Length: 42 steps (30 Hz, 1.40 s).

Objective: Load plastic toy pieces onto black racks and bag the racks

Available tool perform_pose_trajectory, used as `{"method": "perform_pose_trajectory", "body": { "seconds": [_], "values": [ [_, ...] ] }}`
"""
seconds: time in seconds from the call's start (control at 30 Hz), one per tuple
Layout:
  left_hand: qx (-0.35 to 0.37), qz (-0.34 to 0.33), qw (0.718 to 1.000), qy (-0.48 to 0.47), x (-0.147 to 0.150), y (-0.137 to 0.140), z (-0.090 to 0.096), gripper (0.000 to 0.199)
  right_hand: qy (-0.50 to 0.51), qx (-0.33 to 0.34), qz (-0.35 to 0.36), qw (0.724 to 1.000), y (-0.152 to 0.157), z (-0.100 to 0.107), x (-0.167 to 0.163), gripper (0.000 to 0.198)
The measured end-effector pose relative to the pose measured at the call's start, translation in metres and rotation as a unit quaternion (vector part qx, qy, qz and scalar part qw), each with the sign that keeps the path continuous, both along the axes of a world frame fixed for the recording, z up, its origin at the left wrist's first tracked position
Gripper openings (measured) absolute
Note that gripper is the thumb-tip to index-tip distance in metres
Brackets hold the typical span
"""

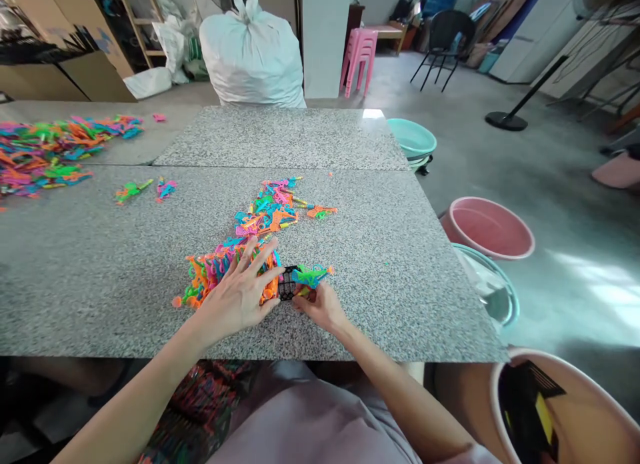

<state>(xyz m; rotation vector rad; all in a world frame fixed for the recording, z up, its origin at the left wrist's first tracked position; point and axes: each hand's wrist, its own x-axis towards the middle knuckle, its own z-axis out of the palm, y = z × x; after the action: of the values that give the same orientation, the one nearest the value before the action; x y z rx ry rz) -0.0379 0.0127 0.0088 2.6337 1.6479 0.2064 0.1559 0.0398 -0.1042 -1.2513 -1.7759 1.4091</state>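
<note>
My left hand (243,287) lies with fingers spread over a packed row of small bright plastic toys (203,277), in orange, pink, blue and green. At the row's right end shows a black plastic grid (288,284), close to my left thumb and fingertips. My right hand (323,307) pinches a few green and blue plastic toys (311,275) beside that grid. Their exact kind is too small to make out. Just beyond the hands is a loose heap of similar toys (273,211), some with striped yellow sticks.
A bigger pile of toys (55,144) spreads over the left of the speckled stone table (400,304). A tied white sack (253,57) stands behind it. To the right are a pink tub (493,227), a turquoise basin (413,137) and a large bin (590,411).
</note>
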Motion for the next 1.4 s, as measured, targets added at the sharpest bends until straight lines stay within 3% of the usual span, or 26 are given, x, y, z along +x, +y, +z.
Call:
{"method": "perform_pose_trajectory", "body": {
  "seconds": [0.27,0.47,0.6,0.77,0.97,1.13,1.2,1.27,1.3,1.33,1.4],
  "values": [
    [-0.009,0.004,1.000,-0.010,-0.002,0.000,-0.004,0.042,-0.059,0.003,-0.073,0.996,0.009,0.012,0.005,0.004],
    [-0.009,-0.002,1.000,-0.003,-0.002,0.000,-0.004,0.039,-0.025,-0.013,-0.071,0.997,0.002,0.006,-0.018,0.007],
    [-0.011,0.001,1.000,0.000,-0.002,0.001,-0.004,0.041,-0.151,0.057,-0.034,0.986,-0.003,0.010,-0.028,0.014],
    [-0.012,-0.005,1.000,0.001,-0.003,0.000,-0.003,0.044,-0.296,0.163,0.047,0.940,-0.001,0.027,-0.032,0.016],
    [-0.020,-0.022,1.000,-0.005,-0.005,-0.001,-0.003,0.066,-0.358,0.118,0.093,0.921,0.007,0.040,-0.039,0.021],
    [0.013,0.001,1.000,0.008,-0.002,0.000,-0.008,0.043,-0.344,0.144,0.130,0.919,0.002,0.045,-0.036,0.026],
    [0.027,0.004,0.999,0.019,-0.001,0.000,-0.010,0.036,-0.305,0.132,0.191,0.924,0.021,0.046,-0.025,0.024],
    [0.037,0.001,0.999,0.025,-0.001,0.000,-0.013,0.032,-0.293,0.123,0.204,0.926,0.059,0.050,-0.009,0.023],
    [0.042,0.000,0.999,0.027,-0.001,0.000,-0.015,0.031,-0.315,0.131,0.168,0.925,0.083,0.053,-0.001,0.023],
    [0.046,0.001,0.999,0.028,-0.001,0.000,-0.016,0.031,-0.356,0.160,0.089,0.916,0.109,0.056,0.006,0.028],
    [0.057,0.004,0.998,0.031,-0.002,0.000,-0.018,0.031,-0.432,0.220,-0.014,0.875,0.153,0.061,0.014,0.044]
  ]
}}
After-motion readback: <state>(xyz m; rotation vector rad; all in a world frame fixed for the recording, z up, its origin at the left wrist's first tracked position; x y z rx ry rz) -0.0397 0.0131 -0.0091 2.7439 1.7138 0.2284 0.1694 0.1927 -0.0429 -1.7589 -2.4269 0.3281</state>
